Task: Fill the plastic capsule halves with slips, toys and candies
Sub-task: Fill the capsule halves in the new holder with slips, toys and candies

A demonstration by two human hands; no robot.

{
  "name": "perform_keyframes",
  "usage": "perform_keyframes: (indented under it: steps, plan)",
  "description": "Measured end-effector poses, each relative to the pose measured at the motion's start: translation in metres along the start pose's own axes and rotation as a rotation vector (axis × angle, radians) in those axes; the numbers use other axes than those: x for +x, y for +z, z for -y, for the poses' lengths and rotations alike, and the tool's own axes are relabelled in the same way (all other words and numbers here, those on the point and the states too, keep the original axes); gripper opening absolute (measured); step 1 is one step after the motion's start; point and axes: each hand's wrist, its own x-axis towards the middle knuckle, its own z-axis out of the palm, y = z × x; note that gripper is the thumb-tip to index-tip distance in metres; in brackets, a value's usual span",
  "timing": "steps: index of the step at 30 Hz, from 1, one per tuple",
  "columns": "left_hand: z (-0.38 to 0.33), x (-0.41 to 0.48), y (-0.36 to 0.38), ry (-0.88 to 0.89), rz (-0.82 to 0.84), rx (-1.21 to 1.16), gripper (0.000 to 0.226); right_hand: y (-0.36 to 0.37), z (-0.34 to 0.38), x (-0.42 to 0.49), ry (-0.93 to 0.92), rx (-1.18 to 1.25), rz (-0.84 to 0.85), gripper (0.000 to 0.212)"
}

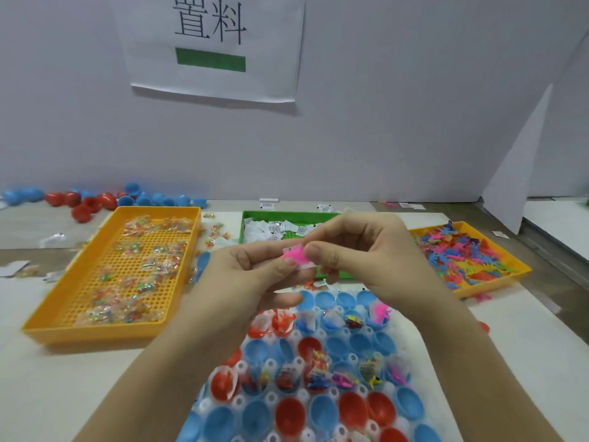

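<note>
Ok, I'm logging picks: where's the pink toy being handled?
Head view, centre: the pink toy is pinched between left hand and right hand, above the capsule halves, near the green tray.

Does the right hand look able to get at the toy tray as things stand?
Probably yes: the toy tray lies open just beside the right hand, nothing between. But that hand pinches a pink toy, so it isn't free to grab.

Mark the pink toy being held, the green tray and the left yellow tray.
pink toy [294, 253], head view, middle of its visible pink surface.
green tray [274, 215], head view, far rim.
left yellow tray [95, 334], head view, near outer wall.
</note>
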Motion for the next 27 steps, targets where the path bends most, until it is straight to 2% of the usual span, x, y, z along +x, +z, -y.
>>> perform_keyframes:
  steps: [6, 14, 18, 22, 25, 27]
  plan:
    - [-0.005, -0.002, -0.004, -0.058, 0.057, -0.047, 0.025, 0.005, -0.005, 0.003, 0.029, -0.065, 0.002, 0.018]
    - [-0.01, -0.003, -0.008, -0.086, 0.136, -0.045, 0.03, -0.002, -0.003, 0.004, 0.068, -0.038, 0.005, 0.021]
    - [-0.014, -0.003, -0.009, -0.091, 0.155, -0.042, 0.023, -0.004, -0.004, 0.003, 0.073, -0.051, -0.005, 0.03]
    - [-0.011, -0.005, -0.005, -0.019, 0.093, -0.009, 0.03, -0.001, -0.004, 0.002, 0.088, -0.072, -0.012, 0.041]
    - [-0.005, -0.007, 0.003, 0.102, -0.016, 0.05, 0.02, 0.006, -0.004, 0.0, 0.081, -0.078, -0.055, 0.032]
    - [-0.003, -0.011, 0.01, 0.198, -0.094, 0.088, 0.025, 0.011, -0.004, -0.004, 0.074, -0.031, -0.09, 0.026]
